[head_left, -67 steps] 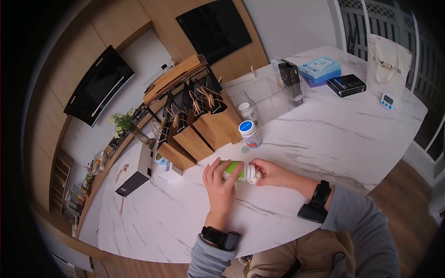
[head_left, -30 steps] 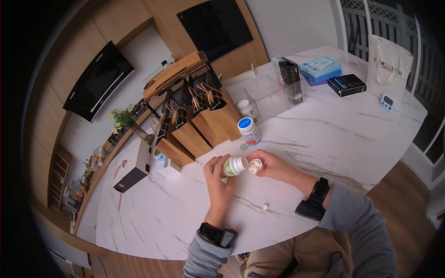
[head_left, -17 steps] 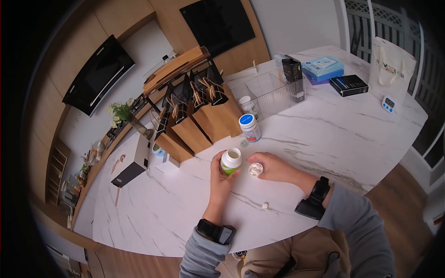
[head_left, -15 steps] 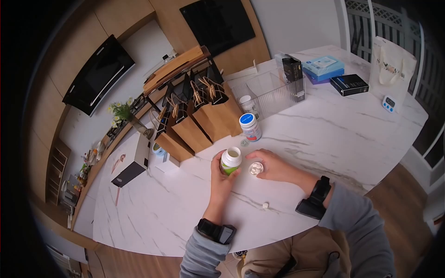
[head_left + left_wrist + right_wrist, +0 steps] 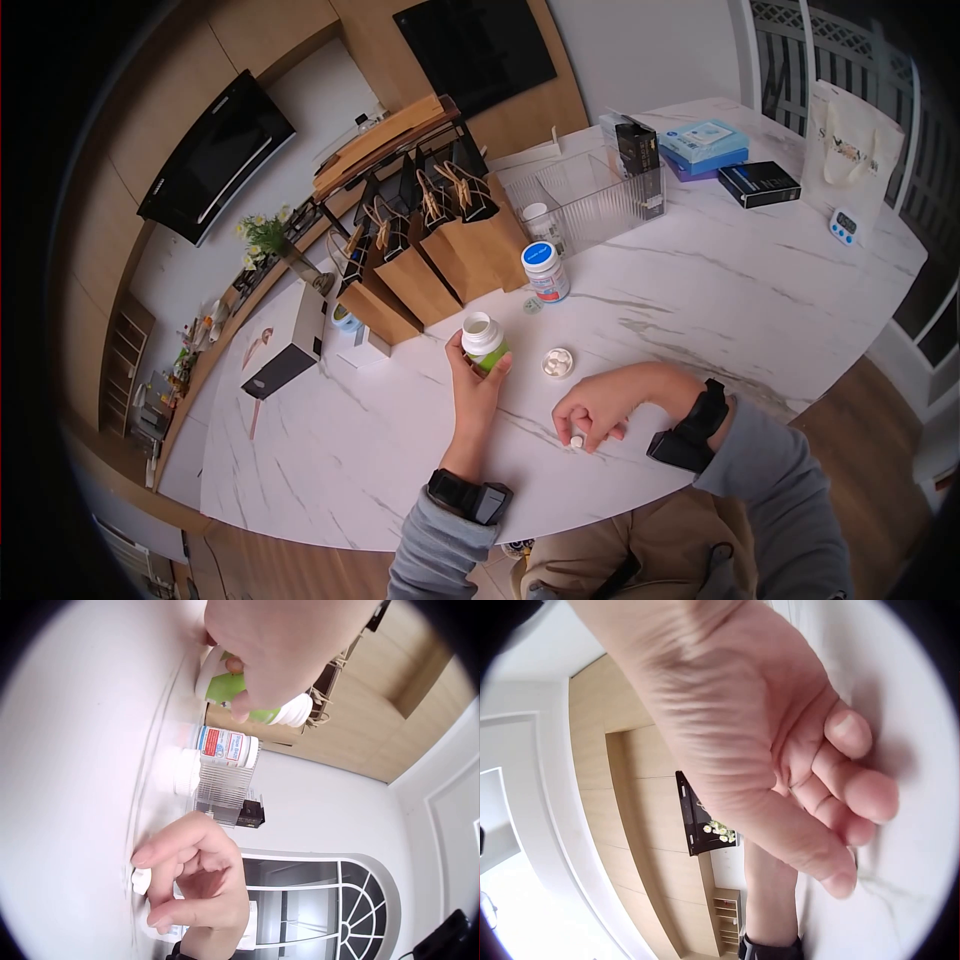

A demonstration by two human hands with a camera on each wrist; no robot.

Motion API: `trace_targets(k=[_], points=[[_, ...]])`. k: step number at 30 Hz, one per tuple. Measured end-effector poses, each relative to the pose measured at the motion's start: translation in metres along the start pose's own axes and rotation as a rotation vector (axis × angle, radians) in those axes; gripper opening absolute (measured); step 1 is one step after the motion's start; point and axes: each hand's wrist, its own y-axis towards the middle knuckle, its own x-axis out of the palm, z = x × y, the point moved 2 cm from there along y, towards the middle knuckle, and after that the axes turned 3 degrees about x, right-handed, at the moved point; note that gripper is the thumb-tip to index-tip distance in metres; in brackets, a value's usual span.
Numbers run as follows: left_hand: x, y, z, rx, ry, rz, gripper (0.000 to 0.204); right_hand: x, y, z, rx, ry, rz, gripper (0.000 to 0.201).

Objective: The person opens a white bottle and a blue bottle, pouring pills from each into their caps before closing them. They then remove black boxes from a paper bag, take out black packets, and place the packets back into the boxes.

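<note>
My left hand (image 5: 474, 402) grips an uncapped white bottle with a green label (image 5: 486, 345), upright and tilted slightly, fingers and thumb round its body. A white cap holding several white tablets (image 5: 557, 363) stands on the table to its right. Nearer the front, my right hand (image 5: 602, 405) hovers low over a loose white tablet (image 5: 577, 441). In the left wrist view, a fingertip of the right hand (image 5: 196, 881) is at the tablet (image 5: 140, 880), with the thumb apart from it. The right wrist view shows the right hand (image 5: 757, 750) with bent fingers; the tablet is hidden there.
Behind the cap stands a blue-lidded bottle (image 5: 546, 275), beside a clear ribbed bin (image 5: 610, 213). Brown paper bags (image 5: 415, 288) stand back left, near a white and black box (image 5: 283, 350). Blue boxes (image 5: 705, 145), a black box (image 5: 759, 184) and a timer (image 5: 843, 227) lie back right.
My right hand has let go of the tablet-filled cap, leaving it on the table, and moved down to the loose tablet. The left hand has shifted slightly left with the bottle.
</note>
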Motion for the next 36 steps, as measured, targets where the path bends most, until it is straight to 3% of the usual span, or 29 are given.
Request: trace_targets(k=[7, 10, 12, 13, 15, 16, 26, 36], points=[[0.000, 0.000, 0.000, -0.005, -0.009, 0.000, 0.062, 0.003, 0.001, -0.003, 0.007, -0.054, 0.068, 0.022], [0.000, 0.000, 0.000, -0.003, 0.015, 0.004, 0.062, -0.001, 0.005, -0.001, -0.038, -0.068, 0.184, 0.017], [0.000, 0.000, 0.001, -0.006, -0.001, 0.005, 0.061, -0.010, 0.004, -0.005, -0.230, 0.080, 0.447, 0.016], [0.000, 0.001, -0.001, -0.005, -0.001, 0.004, 0.061, -0.011, 0.003, -0.007, -0.230, 0.080, 0.449, 0.016], [-0.001, 0.002, -0.005, 0.010, -0.021, 0.002, 0.060, -0.018, -0.004, -0.008, -0.242, 0.120, 0.810, 0.014], [0.000, 0.001, -0.003, 0.010, -0.021, 0.003, 0.060, -0.021, -0.003, -0.004, -0.226, 0.121, 0.867, 0.016], [0.000, 0.001, -0.004, -0.011, -0.014, -0.004, 0.060, -0.026, 0.003, 0.008, -0.255, 0.140, 0.974, 0.027], [0.001, 0.000, -0.002, 0.002, 0.016, -0.023, 0.060, -0.028, 0.005, 0.015, -0.232, -0.078, 1.111, 0.046]])
